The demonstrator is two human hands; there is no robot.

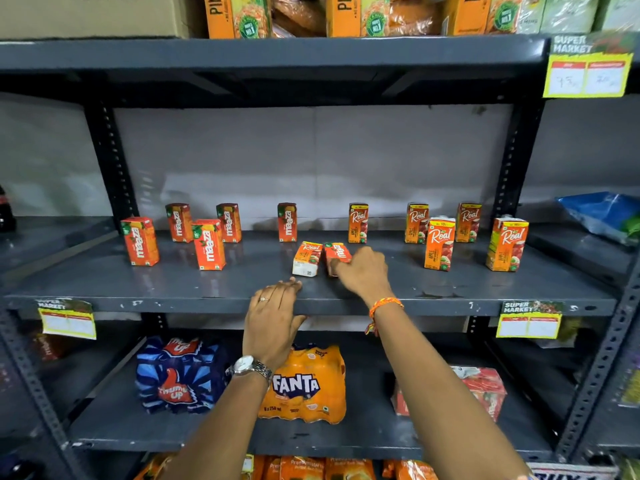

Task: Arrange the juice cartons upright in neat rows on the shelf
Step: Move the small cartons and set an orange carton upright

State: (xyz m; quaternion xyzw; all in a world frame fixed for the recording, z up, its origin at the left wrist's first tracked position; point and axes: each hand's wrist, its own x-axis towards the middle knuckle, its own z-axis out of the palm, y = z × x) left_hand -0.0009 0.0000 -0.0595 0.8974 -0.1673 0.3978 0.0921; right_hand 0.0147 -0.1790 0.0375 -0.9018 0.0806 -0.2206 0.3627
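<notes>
On the dark grey middle shelf (207,289) several Maaza cartons (209,244) stand upright on the left, and several Real cartons (440,244) stand upright on the right. Two cartons lie on their backs near the middle: a Real carton (306,258) and a Maaza carton (337,253) beside it. My right hand (363,271) is curled around the lying Maaza carton, thumb on its near end. My left hand (273,317) rests flat on the shelf's front edge, fingers apart, just short of the lying Real carton and holding nothing.
The lower shelf holds a Thums Up pack (180,375), a Fanta pack (304,386) and a red pack (481,389). Orange boxes (235,15) fill the top shelf. A blue bag (602,216) lies on the neighbouring shelf at right. Yellow price tags (585,76) hang from shelf edges.
</notes>
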